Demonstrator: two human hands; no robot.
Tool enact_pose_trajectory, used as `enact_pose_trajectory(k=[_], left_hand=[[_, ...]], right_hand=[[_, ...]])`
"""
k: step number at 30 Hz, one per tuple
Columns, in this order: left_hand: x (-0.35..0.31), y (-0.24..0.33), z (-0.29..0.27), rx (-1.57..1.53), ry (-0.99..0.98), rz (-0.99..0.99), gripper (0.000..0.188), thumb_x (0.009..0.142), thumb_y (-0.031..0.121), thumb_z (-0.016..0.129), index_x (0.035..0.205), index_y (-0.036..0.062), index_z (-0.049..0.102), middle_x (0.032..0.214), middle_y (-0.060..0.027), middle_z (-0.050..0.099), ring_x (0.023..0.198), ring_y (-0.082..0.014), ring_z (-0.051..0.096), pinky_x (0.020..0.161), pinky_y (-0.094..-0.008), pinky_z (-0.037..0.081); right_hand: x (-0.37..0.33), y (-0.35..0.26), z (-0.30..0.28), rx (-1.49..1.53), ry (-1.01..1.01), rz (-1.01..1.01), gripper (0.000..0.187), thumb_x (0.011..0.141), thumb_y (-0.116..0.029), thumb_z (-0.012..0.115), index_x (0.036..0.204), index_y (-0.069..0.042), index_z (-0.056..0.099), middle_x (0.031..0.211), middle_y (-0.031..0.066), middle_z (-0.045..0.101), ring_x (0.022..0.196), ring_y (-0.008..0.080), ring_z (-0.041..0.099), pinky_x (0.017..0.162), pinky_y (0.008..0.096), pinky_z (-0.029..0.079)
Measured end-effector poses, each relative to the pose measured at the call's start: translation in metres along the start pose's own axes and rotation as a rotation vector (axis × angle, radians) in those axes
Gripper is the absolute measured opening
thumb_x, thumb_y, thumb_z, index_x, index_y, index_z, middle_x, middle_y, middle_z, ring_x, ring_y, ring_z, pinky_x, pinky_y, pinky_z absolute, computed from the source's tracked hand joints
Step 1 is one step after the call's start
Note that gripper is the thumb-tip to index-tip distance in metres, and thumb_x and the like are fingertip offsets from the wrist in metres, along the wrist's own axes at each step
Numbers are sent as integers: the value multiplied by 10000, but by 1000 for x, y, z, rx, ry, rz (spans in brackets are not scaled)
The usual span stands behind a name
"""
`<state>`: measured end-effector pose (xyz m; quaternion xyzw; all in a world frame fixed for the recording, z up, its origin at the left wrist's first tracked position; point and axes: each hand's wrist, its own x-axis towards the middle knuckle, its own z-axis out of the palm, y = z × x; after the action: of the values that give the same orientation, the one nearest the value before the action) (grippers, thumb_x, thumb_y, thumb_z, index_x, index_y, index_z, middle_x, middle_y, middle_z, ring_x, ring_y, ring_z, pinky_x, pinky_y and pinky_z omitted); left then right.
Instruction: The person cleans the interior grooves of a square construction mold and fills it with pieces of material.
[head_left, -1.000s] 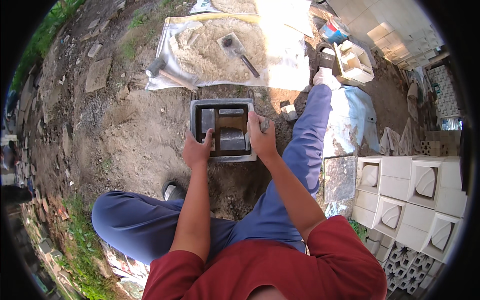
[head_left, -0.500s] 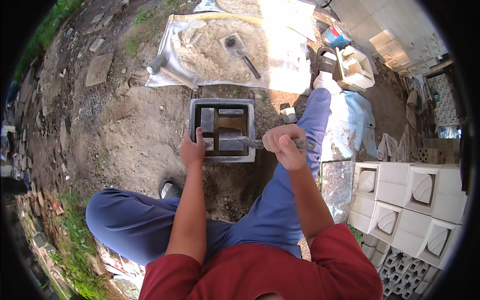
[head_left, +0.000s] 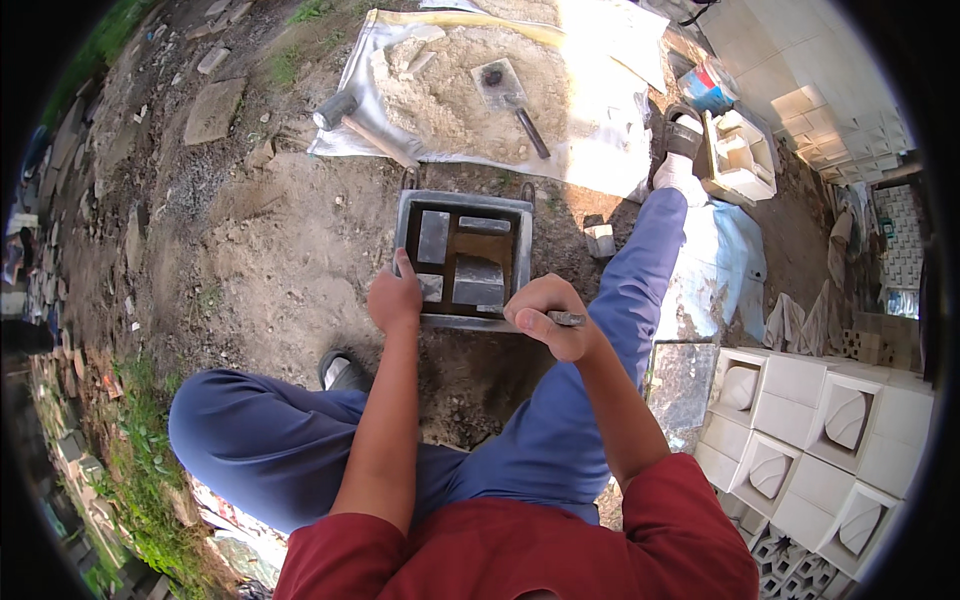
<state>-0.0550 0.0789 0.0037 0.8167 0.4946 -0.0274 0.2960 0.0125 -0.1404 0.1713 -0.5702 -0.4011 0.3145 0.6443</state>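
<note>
A rectangular dark metal mould (head_left: 465,197) lies on the ground between my legs. Inside it are several grey blocks, including a tall one (head_left: 434,237) at the far left, and a brown, sandy-looking surface. My left hand (head_left: 396,296) grips the mould's left wall, with the thumb up along the rim. At the near right corner, my right hand (head_left: 550,315) is closed round a slim grey bar-like tool (head_left: 567,319). One end of the bar sticks out to the right of the fist; the hand hides its other end.
Beyond the mould, a white sheet (head_left: 352,75) bears pale sand (head_left: 430,105) and a trowel (head_left: 530,130). A mallet (head_left: 380,140) lies at its near left edge. White hollow blocks (head_left: 800,400) are stacked at the right. A light block (head_left: 600,238) sits right of the mould.
My right hand has moved left and nearer to me, to the mould's near right corner, and the bar has turned in it. My left hand keeps its grip. The whole view has shifted slightly.
</note>
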Motion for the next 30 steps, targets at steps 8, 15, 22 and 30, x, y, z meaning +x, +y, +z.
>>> enact_pose_trajectory(k=[8,15,22,30], left_hand=[[1,-1,1,-14,-3,-2,757,1011,631,319,1065,7,743,1001,-279,714,956,-462,683,857,-554,518],[4,-4,3,31,40,14,750,1005,624,338,973,-8,741,951,-278,716,922,-460,692,827,-556,527],[-1,7,6,42,30,4,734,1004,623,341,965,10,743,929,-257,726,890,-449,704,792,-555,538],[-1,6,5,63,57,13,731,1001,624,357,953,9,750,916,-248,728,873,-440,706,772,-546,545]], right_hand=[[1,23,7,-138,216,140,409,990,-170,592,644,14,476,552,69,388,515,128,359,502,344,326],[15,29,32,-198,318,22,412,990,-175,609,651,19,477,546,76,358,516,123,333,487,354,302],[14,39,19,-157,255,166,445,987,-160,539,600,-32,359,532,7,330,496,114,300,477,328,253],[15,30,25,-226,222,282,435,1001,-176,560,622,-16,418,557,11,296,538,82,273,485,330,240]])
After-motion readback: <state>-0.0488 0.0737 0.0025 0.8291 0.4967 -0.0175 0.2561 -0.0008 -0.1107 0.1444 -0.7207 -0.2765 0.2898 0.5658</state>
